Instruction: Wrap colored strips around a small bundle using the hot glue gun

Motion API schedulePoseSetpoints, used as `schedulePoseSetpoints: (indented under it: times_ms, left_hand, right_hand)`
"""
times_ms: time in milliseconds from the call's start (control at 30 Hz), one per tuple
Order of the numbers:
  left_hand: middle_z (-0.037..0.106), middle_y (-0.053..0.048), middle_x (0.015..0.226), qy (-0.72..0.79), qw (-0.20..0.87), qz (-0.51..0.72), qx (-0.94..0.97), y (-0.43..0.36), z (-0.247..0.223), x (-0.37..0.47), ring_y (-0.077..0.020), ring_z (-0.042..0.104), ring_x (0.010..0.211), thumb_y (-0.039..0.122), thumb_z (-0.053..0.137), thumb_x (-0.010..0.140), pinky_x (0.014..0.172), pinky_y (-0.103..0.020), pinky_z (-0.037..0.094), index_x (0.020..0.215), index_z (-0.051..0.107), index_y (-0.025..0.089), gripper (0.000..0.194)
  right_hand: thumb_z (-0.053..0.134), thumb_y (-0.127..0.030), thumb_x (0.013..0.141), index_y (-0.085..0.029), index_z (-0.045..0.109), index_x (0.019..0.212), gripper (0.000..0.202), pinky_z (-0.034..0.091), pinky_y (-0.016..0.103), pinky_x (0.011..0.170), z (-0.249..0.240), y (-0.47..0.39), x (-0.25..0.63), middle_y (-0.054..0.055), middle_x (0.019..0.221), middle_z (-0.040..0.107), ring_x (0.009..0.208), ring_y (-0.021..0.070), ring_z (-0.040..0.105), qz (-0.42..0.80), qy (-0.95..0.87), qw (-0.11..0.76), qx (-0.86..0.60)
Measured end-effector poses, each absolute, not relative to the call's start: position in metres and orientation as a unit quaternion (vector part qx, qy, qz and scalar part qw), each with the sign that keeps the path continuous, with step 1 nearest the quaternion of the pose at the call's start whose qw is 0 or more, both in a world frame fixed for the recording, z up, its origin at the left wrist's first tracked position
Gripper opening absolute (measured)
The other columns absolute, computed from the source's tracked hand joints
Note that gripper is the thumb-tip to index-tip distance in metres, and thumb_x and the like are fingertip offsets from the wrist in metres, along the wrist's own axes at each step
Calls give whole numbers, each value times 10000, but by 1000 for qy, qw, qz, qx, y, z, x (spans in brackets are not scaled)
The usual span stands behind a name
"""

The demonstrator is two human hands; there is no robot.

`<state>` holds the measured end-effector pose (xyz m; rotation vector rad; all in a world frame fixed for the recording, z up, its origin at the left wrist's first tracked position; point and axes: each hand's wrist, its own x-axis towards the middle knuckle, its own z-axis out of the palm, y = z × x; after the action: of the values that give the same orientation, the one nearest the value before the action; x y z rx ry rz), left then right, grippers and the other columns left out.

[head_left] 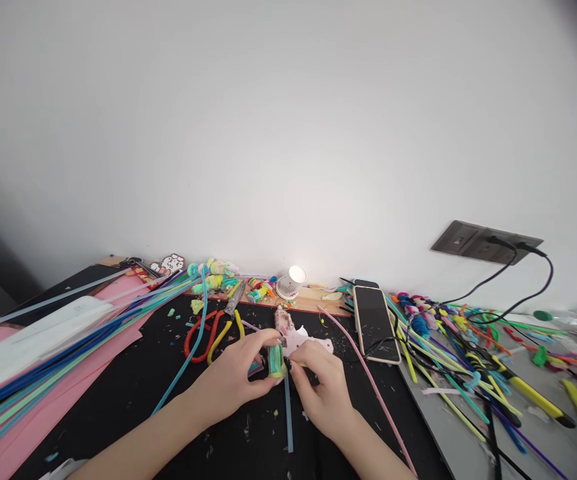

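Because the green bundle (275, 360) looks fuzzy and soft, it should handle as light and easily squashed, best held gently by its ends. It is between the two hands, above the black table (128, 393): the left hand (241, 370) clamps its far and near ends between fingers and thumb, while the right hand's (322, 381) bunched fingertips meet its right edge; whether they pinch it cannot be told.

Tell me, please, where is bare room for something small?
On the black table, mostly bare: between pink paper and the left forearm, despite scraps; a narrower patch below the phone, right of the pink pipe cleaner. Crowded: the wooden strip and grey table.
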<state>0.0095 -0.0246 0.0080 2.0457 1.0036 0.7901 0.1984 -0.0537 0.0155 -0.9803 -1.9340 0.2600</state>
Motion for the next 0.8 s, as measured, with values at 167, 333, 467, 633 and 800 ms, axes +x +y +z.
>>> schedulePoseSetpoints:
  times_ms: [167,333,467,633,800]
  left_hand:
    - [633,-73,1230,390,347,301,798,-25,7,10,-255,633,1071,244,627,809,914,-373,507,1255,481,268,470]
    - [633,-62,1217,386,345,287,806,-26,9,11,-248,594,1139,226,612,813,940,-348,486,1241,486,271,449]
    - [634,-57,1211,382,346,281,809,-26,10,12,-240,590,1141,209,605,814,947,-340,478,1238,484,271,445]
    - [646,-57,1185,380,340,283,812,-26,8,13,-241,606,1106,171,594,789,931,-344,487,1246,475,264,482]
    - [646,-58,1179,372,328,294,817,-26,6,15,-244,600,1110,162,599,783,939,-353,481,1208,491,258,449]
  right_hand:
    - [469,-145,917,-204,588,782,189,402,286,592,14,-53,196,31,680,612,621,176,550,105,-801,436,-397]
    - [480,-146,915,-196,575,746,201,379,273,578,11,-53,195,18,649,584,594,163,525,94,-812,424,-390]
    - [484,-155,918,-191,563,721,216,361,264,565,10,-54,193,11,642,576,583,151,511,96,-819,412,-387]
    - [461,-174,927,-195,550,709,237,358,261,554,8,-53,192,16,659,571,598,154,501,112,-823,396,-392]
    - [419,-161,940,-200,543,778,208,375,266,584,7,-53,192,22,719,571,651,167,516,126,-828,367,-405]
